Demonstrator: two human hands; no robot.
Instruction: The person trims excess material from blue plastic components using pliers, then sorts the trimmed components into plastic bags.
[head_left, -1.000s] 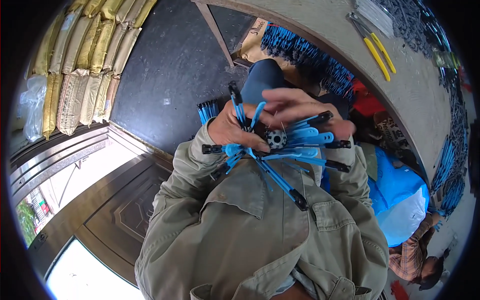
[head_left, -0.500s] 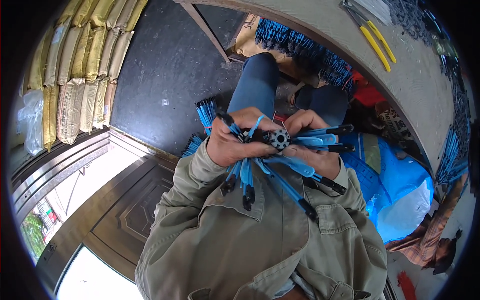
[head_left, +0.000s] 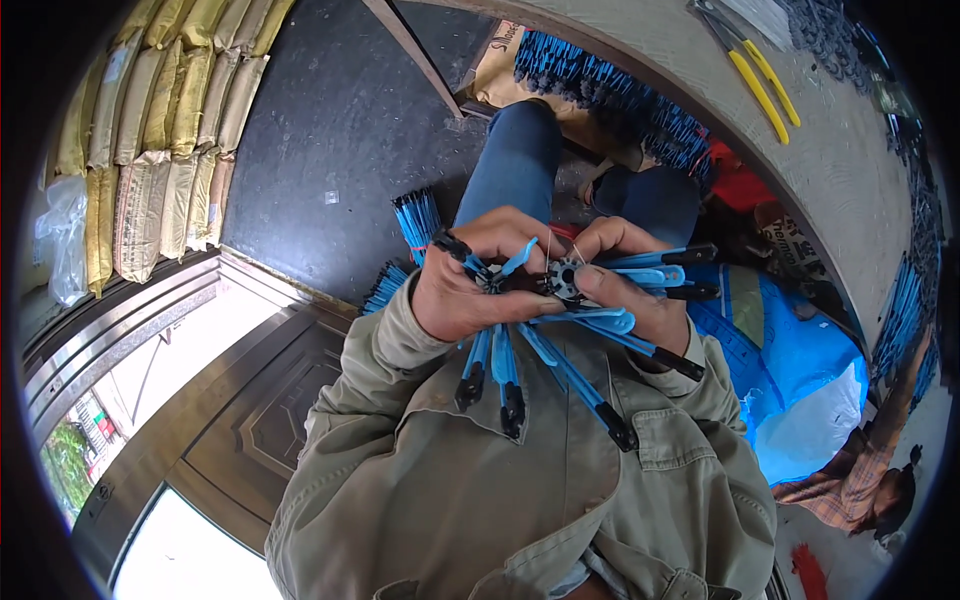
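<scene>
Your left hand point(head_left: 445, 295) is curled around a bunch of blue sticks point(head_left: 585, 392) with black ends, and your right hand point(head_left: 645, 305) pinches a round grey and black piece point(head_left: 563, 278) with holes. The round piece is in front of your chest, between your hands, with your right thumb hiding part of it. A small dark piece point(head_left: 490, 280) sits in your left hand. Your fingers hide where many sticks join. A thin wire point(head_left: 549, 245) by your fingertips is hard to see.

The tan sacks point(head_left: 135, 215) are piled up on the left, and you can't see inside them. A clear bag point(head_left: 62, 240) hangs against them; what it holds is too hard to tell. The big blue bag point(head_left: 795, 360) on your right is partly hidden by your sleeve. More blue sticks lie on brown paper point(head_left: 497, 75), part way behind the counter point(head_left: 800, 190). Dark, blurry bits at the counter's far end get cut off by the black rim.
</scene>
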